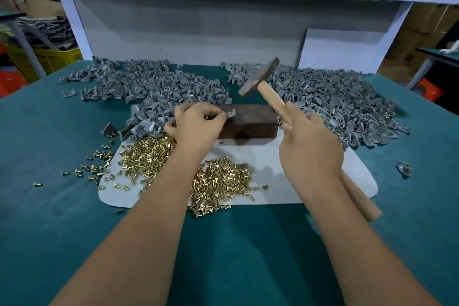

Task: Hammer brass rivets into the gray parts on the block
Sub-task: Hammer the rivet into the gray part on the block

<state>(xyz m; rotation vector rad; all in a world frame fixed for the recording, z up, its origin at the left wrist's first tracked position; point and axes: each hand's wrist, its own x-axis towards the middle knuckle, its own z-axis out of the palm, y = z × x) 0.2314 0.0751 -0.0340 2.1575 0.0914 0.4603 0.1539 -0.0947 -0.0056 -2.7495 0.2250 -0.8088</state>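
I am holding one gray part (230, 114) on the left end of the dark block (250, 122) with my left hand (196, 124). My fingertips are pinching it at its left side so it is sitting on the top of the block. I cannot tell if a rivet is already standing in its hole, because my fingers are hiding that spot.

My right hand (310, 146) is wrapped around the wooden handle of the hammer (259, 77). The hammer head is up in the air, over the far right part of the block, and it is tilted. It is not touching anything.

I think I am about to hit. To do it well, I am going to keep the part flat on the block and keep my left fingers to the side, away from where the head is coming down. The head should land flat and straight on the rivet, not at a slant, or the rivet could bend or jump away. A short, gentle tap first seems best.

The brass rivets (218, 179) are lying in two heaps on the white sheet (285, 169), near me. More gray parts are lying in big piles (335, 107) on the green table (49, 131), far left and far right of the block.
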